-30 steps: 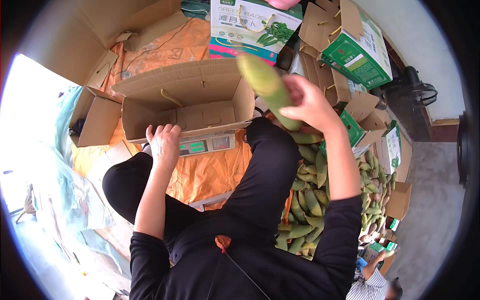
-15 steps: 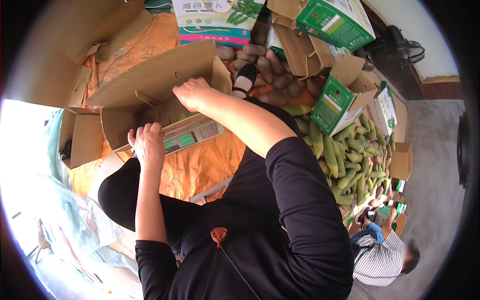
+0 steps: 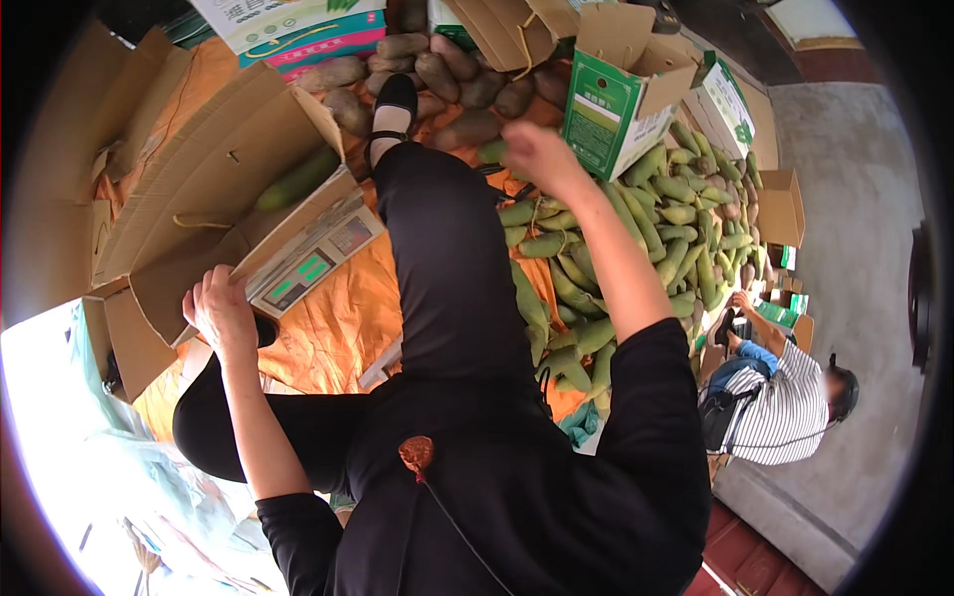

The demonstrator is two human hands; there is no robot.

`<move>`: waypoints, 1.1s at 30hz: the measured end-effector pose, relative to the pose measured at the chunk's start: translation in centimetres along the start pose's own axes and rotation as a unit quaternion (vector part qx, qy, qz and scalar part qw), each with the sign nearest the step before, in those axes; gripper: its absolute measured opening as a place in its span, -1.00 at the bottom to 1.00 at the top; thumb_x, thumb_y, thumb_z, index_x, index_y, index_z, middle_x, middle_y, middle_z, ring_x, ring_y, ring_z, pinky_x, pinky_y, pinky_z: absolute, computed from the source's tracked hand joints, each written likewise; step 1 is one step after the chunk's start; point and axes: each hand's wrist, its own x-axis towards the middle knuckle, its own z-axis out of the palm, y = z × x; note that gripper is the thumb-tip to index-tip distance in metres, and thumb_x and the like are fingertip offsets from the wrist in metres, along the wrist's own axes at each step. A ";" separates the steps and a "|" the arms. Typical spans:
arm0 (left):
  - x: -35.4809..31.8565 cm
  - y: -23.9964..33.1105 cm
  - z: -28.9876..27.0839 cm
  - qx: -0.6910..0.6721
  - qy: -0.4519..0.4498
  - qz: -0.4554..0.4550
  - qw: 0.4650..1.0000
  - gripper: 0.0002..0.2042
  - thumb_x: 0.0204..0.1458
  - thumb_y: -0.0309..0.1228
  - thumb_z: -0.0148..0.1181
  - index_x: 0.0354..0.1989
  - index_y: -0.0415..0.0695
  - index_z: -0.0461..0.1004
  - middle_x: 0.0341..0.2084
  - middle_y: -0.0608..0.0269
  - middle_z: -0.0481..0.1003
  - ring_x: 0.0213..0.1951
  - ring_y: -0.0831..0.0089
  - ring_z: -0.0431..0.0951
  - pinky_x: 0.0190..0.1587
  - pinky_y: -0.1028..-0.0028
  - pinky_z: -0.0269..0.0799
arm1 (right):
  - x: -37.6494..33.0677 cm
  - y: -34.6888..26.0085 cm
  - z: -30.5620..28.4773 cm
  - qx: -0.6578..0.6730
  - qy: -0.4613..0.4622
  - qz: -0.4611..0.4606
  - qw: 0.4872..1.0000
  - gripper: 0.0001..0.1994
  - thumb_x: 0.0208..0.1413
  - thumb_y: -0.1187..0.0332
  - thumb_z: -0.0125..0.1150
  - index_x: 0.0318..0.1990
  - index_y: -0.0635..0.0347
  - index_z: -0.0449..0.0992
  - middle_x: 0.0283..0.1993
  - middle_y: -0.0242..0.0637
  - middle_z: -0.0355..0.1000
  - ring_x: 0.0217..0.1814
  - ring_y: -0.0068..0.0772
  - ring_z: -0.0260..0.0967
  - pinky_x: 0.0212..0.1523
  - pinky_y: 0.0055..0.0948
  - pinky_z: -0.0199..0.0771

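My left hand (image 3: 221, 310) grips the near-left rim of an open cardboard box (image 3: 189, 260), fingers bent over its edge. The box rests by a scale (image 3: 316, 260) with a lit green display. Inside the box lies one long green radish (image 3: 298, 181), next to a yellow cord loop. My right hand (image 3: 537, 154) is out to the right, smeared by motion, above the edge of a heap of green radishes (image 3: 586, 283). Its fingers look bent, but whether they hold anything does not show.
Brown-skinned roots (image 3: 437, 77) lie beyond my foot. A green-and-white carton (image 3: 601, 104) stands open behind the radishes. White and pink cartons (image 3: 308, 45) are stacked at the far left. A person in a striped shirt (image 3: 780, 407) crouches at the right. Orange sheeting (image 3: 348, 333) covers the floor.
My right hand has left the box and moved right toward the radish heap. A radish now shows in the box. My left hand stays on the rim while the view has swung right.
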 end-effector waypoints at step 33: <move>1.4 2.1 0.5 -0.095 0.011 -0.008 0.995 -0.92 -0.13 -0.47 0.22 -0.42 -0.07 0.48 -0.44 0.27 0.46 -0.22 0.25 0.44 0.15 0.16 0.13 | -22.8 37.9 22.6 0.167 0.056 0.444 0.879 -0.31 -0.29 0.06 0.42 0.04 0.12 0.32 0.06 -0.13 0.40 0.13 -0.04 0.34 0.06 -0.11 0.37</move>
